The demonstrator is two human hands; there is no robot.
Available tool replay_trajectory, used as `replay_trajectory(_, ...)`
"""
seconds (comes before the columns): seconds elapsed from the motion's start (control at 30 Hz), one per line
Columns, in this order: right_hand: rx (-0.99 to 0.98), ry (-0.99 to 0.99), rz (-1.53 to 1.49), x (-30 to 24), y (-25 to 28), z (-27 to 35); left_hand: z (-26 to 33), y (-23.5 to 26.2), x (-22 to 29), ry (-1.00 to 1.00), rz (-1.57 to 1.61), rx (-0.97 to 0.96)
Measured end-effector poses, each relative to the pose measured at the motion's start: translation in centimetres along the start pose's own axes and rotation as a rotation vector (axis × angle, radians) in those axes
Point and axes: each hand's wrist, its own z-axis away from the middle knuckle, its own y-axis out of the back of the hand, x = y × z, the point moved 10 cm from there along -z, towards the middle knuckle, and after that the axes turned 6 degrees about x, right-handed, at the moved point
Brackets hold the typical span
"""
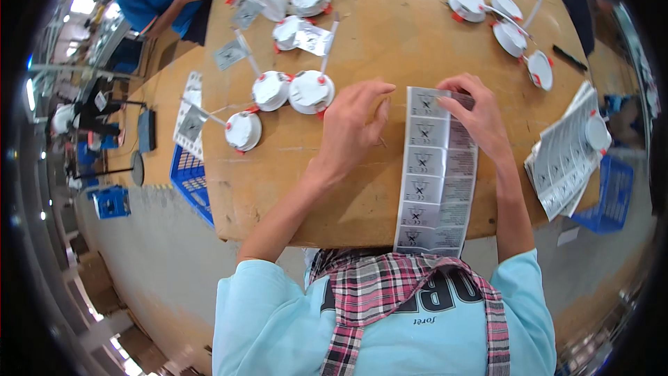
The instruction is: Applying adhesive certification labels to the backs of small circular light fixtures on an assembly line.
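The label strip (435,170) lies on the wooden table (278,188), its lower end hanging over the near edge. The right hand (480,115) pinches its top corner; the left hand (355,125) rests beside it, fingertips apparently picking. Most labels remain unpeeled; round white lamps (292,90) wait nearby.

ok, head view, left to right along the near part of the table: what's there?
Blue crate → white round fixture → left hand → strip of silver labels → right hand → stack of label sheets → second blue crate.
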Motion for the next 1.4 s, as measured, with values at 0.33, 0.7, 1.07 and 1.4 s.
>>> replay_trajectory(0.33,0.065,-0.074,-0.008,0.6,0.2,0.4,-1.1,5.3,-0.6,-0.43,-0.35,0.162)
replay_trajectory(0.7,0.101,0.035,-0.088,0.0,0.3,0.2,-0.2,-4.4,-2.2,0.302,0.5,-0.299)
replay_trajectory(1.07,0.182,0.119,0.034,-3.5,-0.5,2.1,0.0,-5.3,-1.3,0.345,0.52,-0.365)
replay_trajectory(1.4,0.089,-0.028,-0.098,-1.9,-1.1,2.3,-0.2,-6.3,0.4,0.218,0.17,-0.387)
